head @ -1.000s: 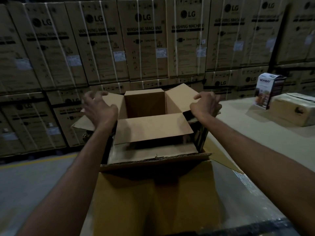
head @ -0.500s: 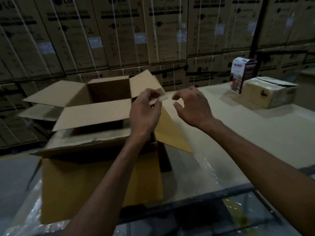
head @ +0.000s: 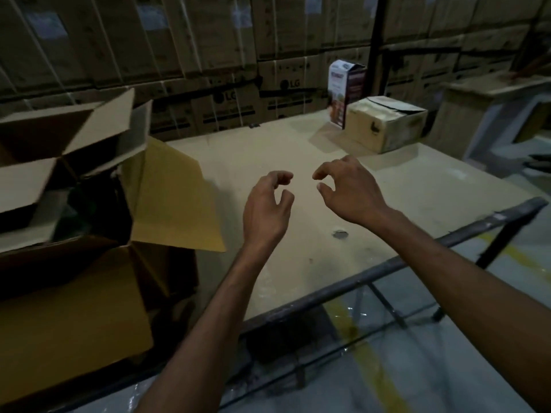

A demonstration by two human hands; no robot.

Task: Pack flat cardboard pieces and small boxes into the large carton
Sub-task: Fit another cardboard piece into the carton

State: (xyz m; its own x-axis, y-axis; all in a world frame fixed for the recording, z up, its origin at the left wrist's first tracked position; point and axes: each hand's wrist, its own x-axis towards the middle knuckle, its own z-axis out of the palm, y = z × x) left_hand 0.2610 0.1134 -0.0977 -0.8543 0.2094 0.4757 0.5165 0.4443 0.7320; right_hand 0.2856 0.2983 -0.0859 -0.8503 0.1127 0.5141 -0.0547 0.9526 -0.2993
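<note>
A: In the head view, where is the large carton, and which way does it point?

B: The large carton point(head: 74, 308) stands at the left of the picture with its mouth upward. The picture's edge cuts it, so I cannot tell its long axis. Its right flap point(head: 176, 201) is folded outward and slopes down over the table point(head: 268, 150), which runs away from the carton's right side. Inside the carton sits an inner box point(head: 26, 180), also open upward with its flaps spread. This part is blurred.

A: And the hands?

B: Both hover right of the carton, above the table top. The left hand point(head: 265, 210) is near the flap's edge but apart from it. The right hand point(head: 351, 195) is beside it, farther from the carton. On each hand the fingers are loosely curled and hold nothing.

A: The small boxes?

B: They are well apart from the carton, to its right and farther back. A small brown box point(head: 384, 123) lies low and flat on the table. A printed box point(head: 346, 84) stands upright just beside it, on the side nearer the carton.

A: What about edges and room?

B: A wide stretch of table top lies between the flap and those two boxes. A metal rail point(head: 387, 269) forms the near edge of the table, running rightward from the carton. Behind the carton, stacked cartons point(head: 208, 40) make a wall along the far edge of the table.
</note>
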